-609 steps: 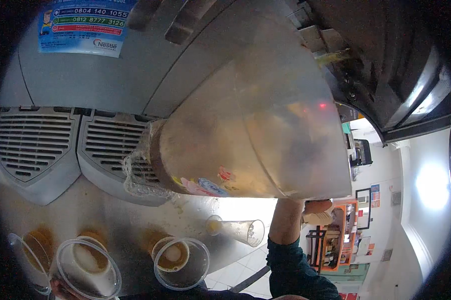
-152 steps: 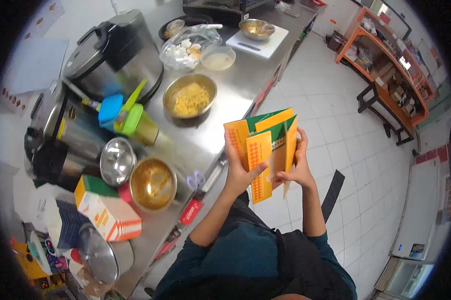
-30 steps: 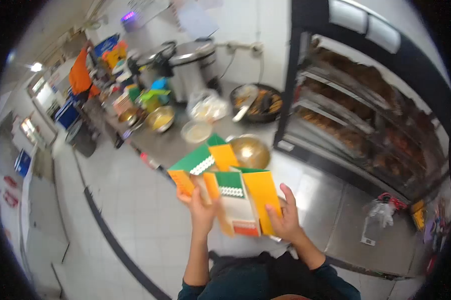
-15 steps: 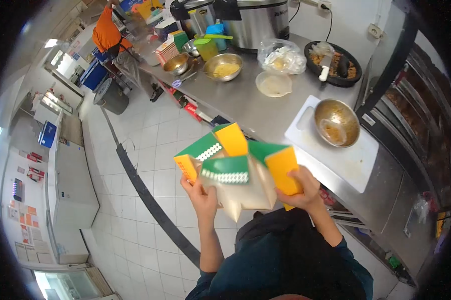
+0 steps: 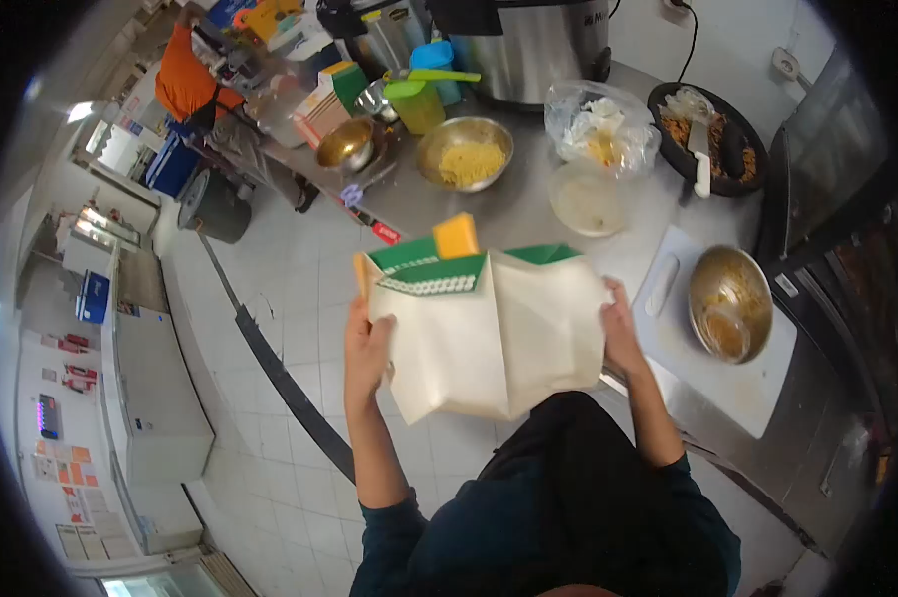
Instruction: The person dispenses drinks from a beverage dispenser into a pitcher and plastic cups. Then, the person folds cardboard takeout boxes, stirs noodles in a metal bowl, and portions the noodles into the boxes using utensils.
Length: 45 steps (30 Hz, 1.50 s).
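A partly unfolded cardboard box (image 5: pixel 449 348) hangs in front of my body, its plain cream side showing, with green and yellow flaps along the top. My left hand (image 5: pixel 367 348) grips its left edge, thumb on the cream face. At the right edge, my right hand (image 5: pixel 622 333) holds the box, its fingers partly behind the panel. To the right, a metal bowl (image 5: pixel 730 303) with brownish residue rests on a white cutting board (image 5: pixel 668 298).
Along the steel counter (image 5: pixel 528 199) stand a bowl of yellow food (image 5: pixel 466 154), a plastic bag (image 5: pixel 600 129), a black pan (image 5: pixel 707 139) and large cookers (image 5: pixel 528 50). A person in orange (image 5: pixel 188 82) stands at the far left, near a grey bin (image 5: pixel 215 206).
The box has been opened out wider and turned so its cream side shows. My right hand has moved from the yellow flap to the box's right edge. The view has shifted slightly.
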### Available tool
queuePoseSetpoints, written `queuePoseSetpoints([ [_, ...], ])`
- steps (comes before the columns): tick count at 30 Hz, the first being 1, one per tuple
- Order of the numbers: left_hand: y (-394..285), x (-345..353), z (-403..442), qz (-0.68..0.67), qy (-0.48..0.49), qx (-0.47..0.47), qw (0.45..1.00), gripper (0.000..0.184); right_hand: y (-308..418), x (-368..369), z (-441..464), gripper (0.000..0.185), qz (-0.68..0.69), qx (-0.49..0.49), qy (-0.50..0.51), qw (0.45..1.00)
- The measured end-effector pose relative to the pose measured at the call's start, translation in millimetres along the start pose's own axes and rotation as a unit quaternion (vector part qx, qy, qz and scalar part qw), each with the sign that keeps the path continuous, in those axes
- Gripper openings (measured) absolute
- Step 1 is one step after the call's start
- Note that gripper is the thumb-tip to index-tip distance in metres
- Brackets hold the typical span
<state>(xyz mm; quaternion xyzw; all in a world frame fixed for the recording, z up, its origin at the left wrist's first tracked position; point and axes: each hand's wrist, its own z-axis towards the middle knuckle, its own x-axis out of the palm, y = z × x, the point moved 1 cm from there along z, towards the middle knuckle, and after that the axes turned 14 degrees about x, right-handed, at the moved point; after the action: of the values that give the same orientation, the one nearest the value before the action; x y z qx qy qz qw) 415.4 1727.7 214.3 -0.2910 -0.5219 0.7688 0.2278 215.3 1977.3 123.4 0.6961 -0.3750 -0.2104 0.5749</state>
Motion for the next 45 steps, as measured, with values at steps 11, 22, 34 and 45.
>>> queuePoseSetpoints([
  [11,48,56,88,-0.059,0.049,-0.107,0.991,0.037,-5,12,90,0.045,0.025,0.058,0.04,0.997],
  [22,1,-14,190,0.323,0.065,0.245,0.912,0.017,-24,-33,129,0.045,0.12,0.059,-0.246,0.96],
  [34,44,-22,271,0.169,0.18,0.293,0.924,0.033,-65,51,34,0.053,0.205,-0.029,-0.672,0.711],
  [45,14,90,281,0.103,0.389,0.423,0.812,0.038,8,123,60,0.083,-0.083,-0.103,-0.76,0.636],
])
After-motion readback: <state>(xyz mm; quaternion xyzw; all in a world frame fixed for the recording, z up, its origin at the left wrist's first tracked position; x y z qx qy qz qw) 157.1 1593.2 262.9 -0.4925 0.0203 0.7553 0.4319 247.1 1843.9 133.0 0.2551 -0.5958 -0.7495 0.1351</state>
